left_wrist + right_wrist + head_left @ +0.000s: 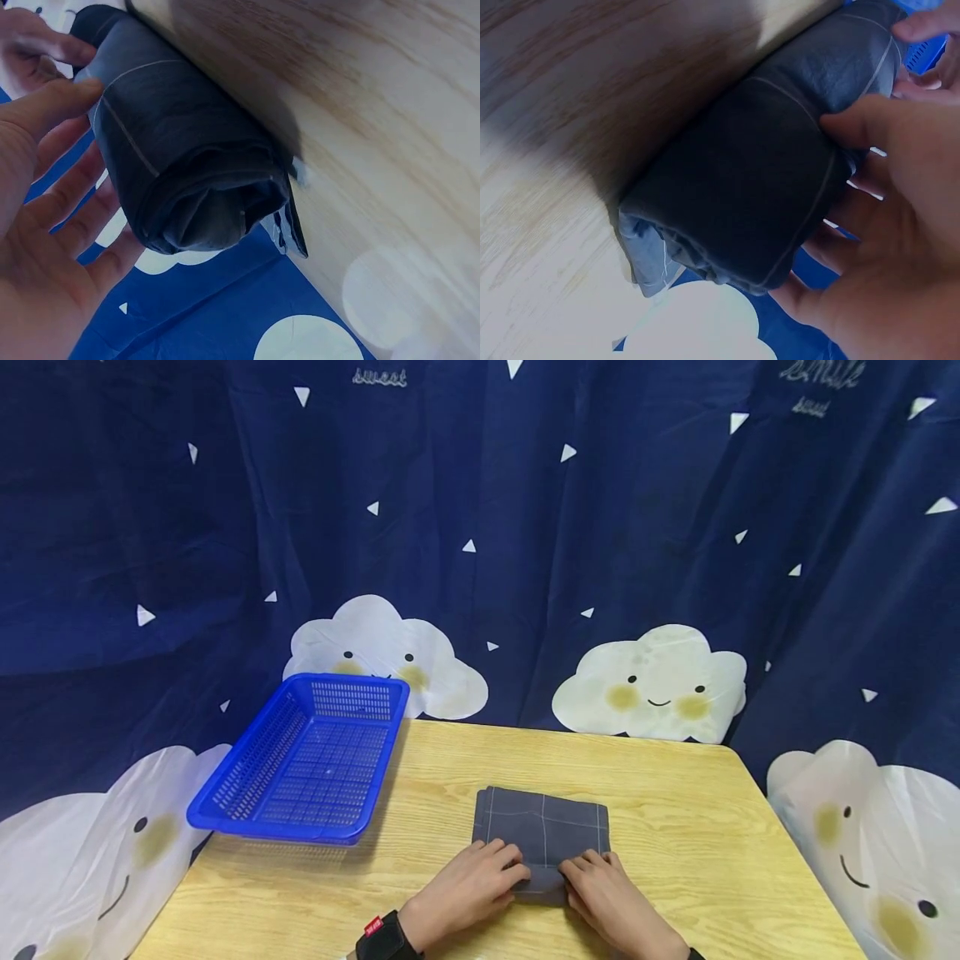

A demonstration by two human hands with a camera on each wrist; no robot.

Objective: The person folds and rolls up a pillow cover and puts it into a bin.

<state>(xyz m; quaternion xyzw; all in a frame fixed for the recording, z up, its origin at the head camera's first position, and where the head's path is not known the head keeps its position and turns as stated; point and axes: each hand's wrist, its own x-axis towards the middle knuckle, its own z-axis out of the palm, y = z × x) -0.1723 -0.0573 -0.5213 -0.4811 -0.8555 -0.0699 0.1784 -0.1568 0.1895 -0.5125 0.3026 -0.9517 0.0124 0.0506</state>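
A dark grey cloth with thin pale grid lines lies on the table; its near part is rolled up while the far part lies flat. My left hand holds the left half of the roll. On the right half, my right hand grips the same roll. Both wrist views show the thumbs on the rolled cloth and the fingers bent around its other side. Layers spiral at the roll's left end, and a loose flap sticks out beneath. What kind of cloth article this is, I cannot tell.
A blue plastic basket with slotted walls stands at the left of the wooden table. Behind the table hangs a navy curtain printed with white clouds and triangles. A black band circles the left wrist.
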